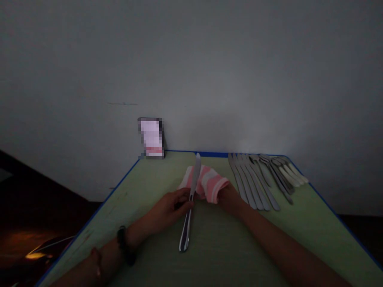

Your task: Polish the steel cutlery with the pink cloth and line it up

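My left hand (176, 205) pinches a silver table knife (186, 229) near its middle, blade pointing away from me and handle toward me. Behind the blade is a pink-and-white striped cloth (209, 181). My right hand (227, 197) is mostly covered by that cloth, which drapes over its fingers, and the fingers appear closed around the fabric. The cloth lies against or just behind the blade; whether it touches cannot be made out.
On the right of the green table (143, 255) lie several table knives (249, 185) in a row, then spoons and forks (277, 177), some with pale handles (295, 175). A phone (152, 137) leans on the wall (191, 79) at the back left.
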The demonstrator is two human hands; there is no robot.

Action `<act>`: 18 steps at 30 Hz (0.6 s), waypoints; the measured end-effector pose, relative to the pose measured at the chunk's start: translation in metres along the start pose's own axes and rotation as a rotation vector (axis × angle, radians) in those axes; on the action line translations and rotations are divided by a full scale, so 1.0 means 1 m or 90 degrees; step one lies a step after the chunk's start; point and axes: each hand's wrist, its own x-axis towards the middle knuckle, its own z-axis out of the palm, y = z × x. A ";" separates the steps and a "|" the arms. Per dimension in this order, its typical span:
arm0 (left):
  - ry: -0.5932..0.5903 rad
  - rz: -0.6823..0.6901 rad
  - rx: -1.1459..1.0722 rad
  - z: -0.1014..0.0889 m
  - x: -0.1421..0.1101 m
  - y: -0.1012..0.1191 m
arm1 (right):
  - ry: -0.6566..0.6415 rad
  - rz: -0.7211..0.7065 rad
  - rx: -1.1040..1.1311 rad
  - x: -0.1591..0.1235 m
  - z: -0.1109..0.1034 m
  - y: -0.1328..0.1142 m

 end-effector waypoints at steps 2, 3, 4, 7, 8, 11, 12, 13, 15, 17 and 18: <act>0.032 0.001 0.105 0.005 -0.002 0.001 | -0.003 0.024 0.057 -0.001 0.004 -0.005; 0.038 0.001 0.152 0.007 -0.003 0.002 | -0.008 0.043 0.081 -0.001 0.006 -0.008; 0.039 0.001 0.189 0.010 -0.005 0.003 | -0.017 0.066 0.106 0.000 0.007 -0.011; 0.031 0.015 0.206 0.015 -0.009 0.010 | -0.041 0.146 0.210 0.001 0.009 -0.015; 0.020 0.022 0.169 0.016 -0.010 0.013 | -0.038 0.164 0.253 0.001 0.008 -0.014; -0.042 0.034 -0.017 0.012 -0.011 0.015 | 0.028 0.204 0.369 0.001 0.007 -0.009; -0.064 0.028 -0.080 0.010 -0.011 0.014 | 0.065 0.217 0.401 0.002 0.007 -0.007; -0.082 0.018 -0.131 0.007 -0.010 0.012 | 0.102 0.229 0.427 0.003 0.007 -0.005; -0.120 -0.009 -0.206 0.001 -0.008 0.006 | 0.140 0.244 0.456 0.008 0.008 -0.002; -0.136 -0.027 -0.243 -0.003 -0.007 0.001 | 0.125 0.236 0.433 0.011 0.008 0.000; -0.131 -0.037 -0.249 -0.003 -0.006 0.000 | 0.118 0.215 0.381 0.012 0.007 0.002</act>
